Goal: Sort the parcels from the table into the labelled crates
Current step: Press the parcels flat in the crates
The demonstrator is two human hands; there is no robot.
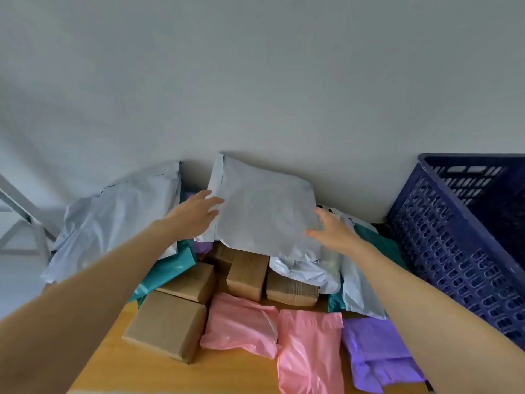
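As both lie flat-fingered, unclasped | left grip [196, 214]; right grip [331, 228] | touching grey mailer [264, 206]

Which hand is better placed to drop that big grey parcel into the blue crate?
Probably the right hand: it is on the side of the grey parcel nearest the blue crate; the left hand lies opposite.

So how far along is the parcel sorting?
Barely started: no parcel shows in the blue crate. In hand: left hand and right hand touch the large grey mailer. To do: cardboard boxes, pink mailers, a purple mailer and others on the table.
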